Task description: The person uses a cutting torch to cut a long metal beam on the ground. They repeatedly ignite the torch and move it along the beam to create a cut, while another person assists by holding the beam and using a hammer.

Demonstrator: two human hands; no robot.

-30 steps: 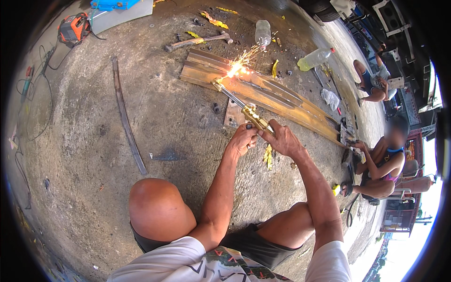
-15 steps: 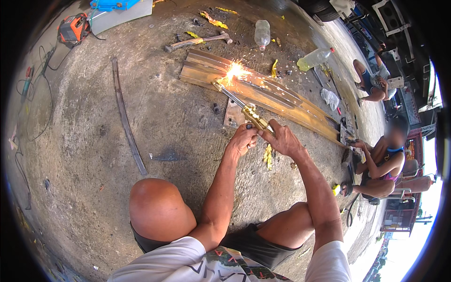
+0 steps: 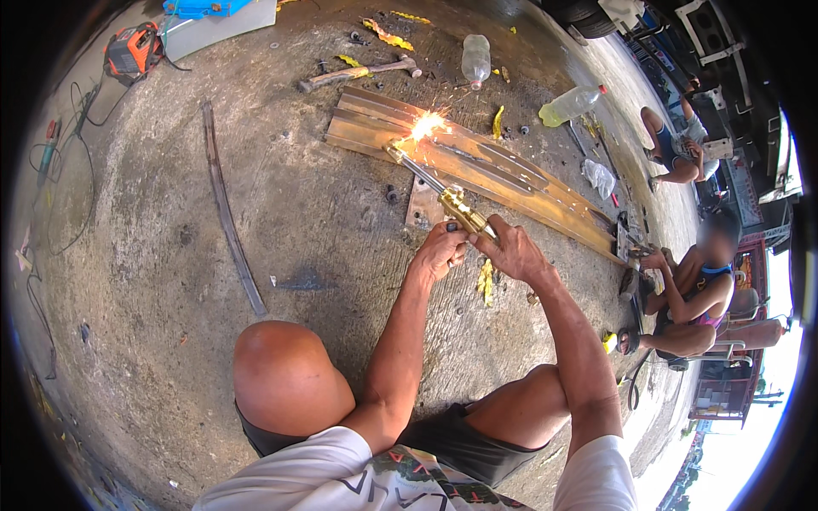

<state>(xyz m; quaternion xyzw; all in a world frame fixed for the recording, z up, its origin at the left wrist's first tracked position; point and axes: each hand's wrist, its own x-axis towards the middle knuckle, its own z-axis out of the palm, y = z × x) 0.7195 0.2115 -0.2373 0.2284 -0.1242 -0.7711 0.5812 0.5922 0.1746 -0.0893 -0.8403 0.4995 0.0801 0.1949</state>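
Note:
A brass-bodied cutting torch (image 3: pixel 458 204) points up and to the left, with its tip at a long rusty steel beam (image 3: pixel 511 192) on the ground. Bright sparks (image 3: pixel 428 126) burst from the beam where the tip meets it. My right hand (image 3: pixel 515 249) is closed round the rear of the torch body. Beside it, my left hand (image 3: pixel 440 249) has its fingers curled against the torch's underside near the valve knob. Under the beam's near edge shows a flat rusty plate with holes (image 3: pixel 422 204).
A hammer (image 3: pixel 358 75) and two plastic bottles (image 3: pixel 476 60) lie beyond the beam. A narrow metal strip (image 3: pixel 226 204) rests on the left. An orange-and-black machine (image 3: pixel 134 53) stands at far left, with cables nearby. A person (image 3: pixel 694 285) crouches at the beam's right end; another sits farther back.
The torch and both my hands stay nearly in place. The spark spray has shrunk, with fewer sparks along the beam. The crouching person's hands have shifted slightly.

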